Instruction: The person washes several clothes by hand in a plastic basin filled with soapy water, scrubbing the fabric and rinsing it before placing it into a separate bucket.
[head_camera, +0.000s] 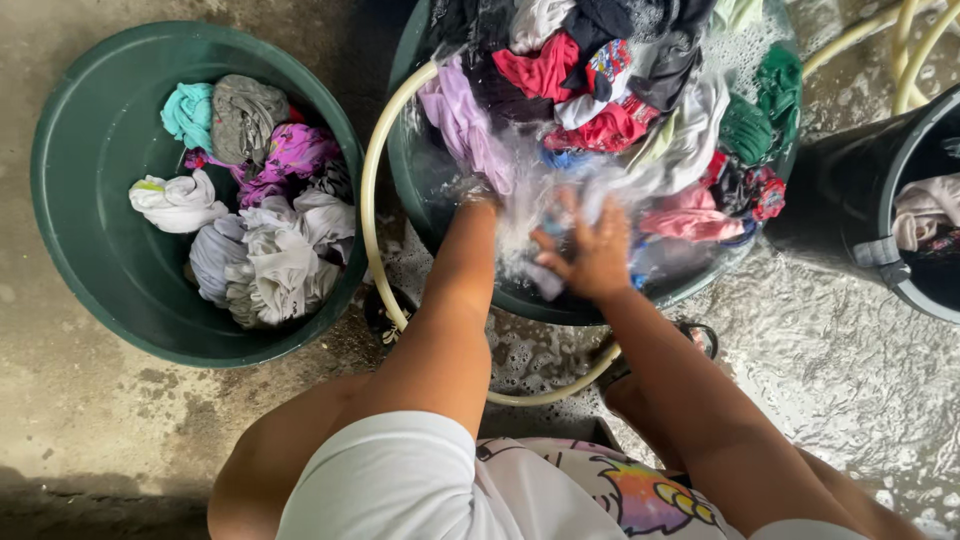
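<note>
The person is bending over a green basin (420, 190) in the upper middle of the frame, which is holding soapy water and a heap of mixed clothes (600, 90) piled toward its far side, probably so the near side is staying free for scrubbing. The left hand (478, 195) is plunging into the foam at the wrist, so its fingers are hidden and it cannot be told whether they are spread or closed. The right hand (590, 255) is lying over a pale wet cloth (545, 275) at the near rim, fingers curled and pressing together on it, seemingly gripping it, though splashing water is blurring the view. A cream hose (372, 200) is curving round the left edge of this basin and under the arms, likely feeding the water. At the left of the frame a second green basin (80, 200) is holding twisted, wrung-looking pieces (270, 260), sitting apart from the wet pile. At the right edge a dark bucket (850, 220) is standing on the wet concrete floor (850, 380) with some pale cloth inside.
</note>
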